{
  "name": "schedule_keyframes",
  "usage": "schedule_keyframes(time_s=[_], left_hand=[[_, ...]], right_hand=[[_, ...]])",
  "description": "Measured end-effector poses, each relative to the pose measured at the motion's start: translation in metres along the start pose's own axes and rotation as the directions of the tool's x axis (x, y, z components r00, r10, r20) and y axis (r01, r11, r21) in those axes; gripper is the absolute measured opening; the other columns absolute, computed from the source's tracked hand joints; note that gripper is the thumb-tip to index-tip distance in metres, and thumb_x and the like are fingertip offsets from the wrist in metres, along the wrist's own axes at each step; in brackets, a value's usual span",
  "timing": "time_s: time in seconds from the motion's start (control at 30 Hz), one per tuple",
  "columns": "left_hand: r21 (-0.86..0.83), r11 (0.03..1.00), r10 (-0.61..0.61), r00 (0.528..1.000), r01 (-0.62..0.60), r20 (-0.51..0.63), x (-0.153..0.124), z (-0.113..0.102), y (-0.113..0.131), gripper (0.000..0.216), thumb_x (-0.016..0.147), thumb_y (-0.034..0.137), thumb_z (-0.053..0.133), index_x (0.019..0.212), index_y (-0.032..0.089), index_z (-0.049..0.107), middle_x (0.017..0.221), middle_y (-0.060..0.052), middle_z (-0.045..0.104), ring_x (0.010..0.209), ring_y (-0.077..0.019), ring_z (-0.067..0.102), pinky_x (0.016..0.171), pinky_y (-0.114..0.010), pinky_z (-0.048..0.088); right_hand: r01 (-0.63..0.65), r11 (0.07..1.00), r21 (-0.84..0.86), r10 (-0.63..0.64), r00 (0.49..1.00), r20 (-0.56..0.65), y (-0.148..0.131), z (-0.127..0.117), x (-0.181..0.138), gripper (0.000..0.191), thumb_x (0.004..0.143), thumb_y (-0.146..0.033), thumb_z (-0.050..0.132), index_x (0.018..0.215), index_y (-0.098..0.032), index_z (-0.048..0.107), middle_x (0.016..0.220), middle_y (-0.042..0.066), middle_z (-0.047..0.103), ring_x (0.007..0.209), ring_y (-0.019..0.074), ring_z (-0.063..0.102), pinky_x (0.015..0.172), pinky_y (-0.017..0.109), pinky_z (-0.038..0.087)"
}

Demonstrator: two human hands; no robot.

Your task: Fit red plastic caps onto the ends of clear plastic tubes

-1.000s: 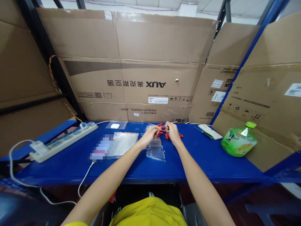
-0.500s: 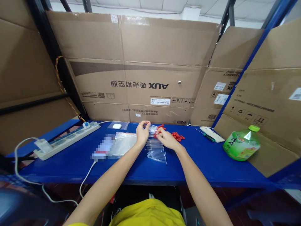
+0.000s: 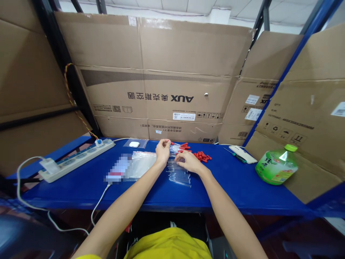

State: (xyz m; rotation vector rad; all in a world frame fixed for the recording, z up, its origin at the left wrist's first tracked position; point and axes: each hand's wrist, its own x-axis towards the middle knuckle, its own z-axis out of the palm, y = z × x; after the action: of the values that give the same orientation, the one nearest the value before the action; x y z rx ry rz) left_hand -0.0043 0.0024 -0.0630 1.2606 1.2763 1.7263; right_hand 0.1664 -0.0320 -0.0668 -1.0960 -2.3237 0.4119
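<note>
Clear thin plastic tubes (image 3: 179, 176) lie side by side in a stack on the blue table. Beyond them, more clear tubes carry red caps (image 3: 185, 145) on their right ends. My left hand (image 3: 162, 153) is closed in a pinch at the left of these capped tubes, with a red tip showing at its fingertips. Curled over the upper part of the uncapped stack is my right hand (image 3: 189, 162), thumb and fingers close together; what they hold, if anything, is hidden. Loose red caps (image 3: 202, 157) form a pile to the right.
Clear zip bags (image 3: 142, 163) and a blurred-out flat item (image 3: 118, 169) lie to the left, near a white power strip (image 3: 81, 158). A small white case (image 3: 134, 144) sits behind. At right are a screwdriver (image 3: 238, 157), a white object (image 3: 244, 154) and a green bottle (image 3: 277, 164). Cardboard (image 3: 161, 46) walls the table.
My right hand has drawn back slightly left and down, away from the red caps and over the clear tubes. The capped tubes show more fully. My left hand has barely moved.
</note>
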Motion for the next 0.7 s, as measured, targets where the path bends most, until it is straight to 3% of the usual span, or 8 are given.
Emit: schedule_keyframes(time_s=[0.33, 0.43, 0.53, 0.6, 0.7], left_hand=[[0.057, 0.997, 0.04, 0.994, -0.046, 0.098, 0.0, 0.001, -0.006, 0.014, 0.085, 0.033, 0.066, 0.086, 0.019, 0.067, 0.078, -0.001, 0.071, 0.071, -0.0149, 0.061, 0.071, -0.026, 0.045], [0.102, 0.993, 0.044, 0.99, -0.058, 0.135, -0.002, 0.002, -0.007, 0.012, 0.084, 0.031, 0.067, 0.086, 0.019, 0.068, 0.08, -0.003, 0.073, 0.074, -0.0158, 0.064, 0.074, -0.027, 0.046], [0.121, 0.991, 0.039, 0.981, -0.063, 0.19, -0.006, 0.004, -0.005, 0.011, 0.082, 0.029, 0.069, 0.087, 0.019, 0.069, 0.079, -0.002, 0.074, 0.072, -0.016, 0.066, 0.072, -0.027, 0.047], [0.084, 0.996, 0.02, 0.966, -0.043, 0.259, -0.009, 0.006, -0.003, 0.013, 0.08, 0.029, 0.07, 0.088, 0.019, 0.068, 0.076, -0.002, 0.073, 0.07, -0.016, 0.067, 0.068, -0.026, 0.048], [0.026, 0.999, 0.012, 0.936, -0.022, 0.353, -0.013, 0.009, -0.001, 0.018, 0.079, 0.034, 0.072, 0.086, 0.018, 0.066, 0.073, -0.002, 0.072, 0.068, -0.0167, 0.067, 0.065, -0.026, 0.049]], right_hand=[[-0.004, 1.0, -0.023, 0.003, 1.0, -0.025, 0.001, -0.001, 0.001, 0.011, 0.081, -0.018, 0.076, 0.09, -0.022, 0.074, 0.092, 0.002, 0.075, 0.088, 0.018, 0.066, 0.081, 0.028, 0.047], [-0.09, 0.996, -0.008, 0.089, 0.989, -0.119, 0.002, -0.007, 0.0, 0.01, 0.083, -0.019, 0.072, 0.092, -0.024, 0.071, 0.085, -0.001, 0.075, 0.078, 0.0161, 0.066, 0.072, 0.026, 0.044], [-0.176, 0.984, 0.03, 0.177, 0.941, -0.288, 0.005, -0.015, 0.0, 0.018, 0.085, -0.026, 0.07, 0.103, -0.025, 0.067, 0.083, -0.002, 0.074, 0.073, 0.0163, 0.065, 0.067, 0.026, 0.043], [-0.167, 0.984, 0.059, 0.177, 0.92, -0.349, 0.007, -0.019, -0.001, 0.027, 0.085, -0.031, 0.071, 0.111, -0.026, 0.064, 0.089, -0.001, 0.075, 0.076, 0.0168, 0.065, 0.069, 0.026, 0.044], [-0.106, 0.991, 0.084, 0.129, 0.933, -0.336, 0.008, -0.022, -0.001, 0.019, 0.088, -0.035, 0.067, 0.104, -0.025, 0.067, 0.096, 0.001, 0.076, 0.082, 0.0174, 0.066, 0.075, 0.027, 0.047]])
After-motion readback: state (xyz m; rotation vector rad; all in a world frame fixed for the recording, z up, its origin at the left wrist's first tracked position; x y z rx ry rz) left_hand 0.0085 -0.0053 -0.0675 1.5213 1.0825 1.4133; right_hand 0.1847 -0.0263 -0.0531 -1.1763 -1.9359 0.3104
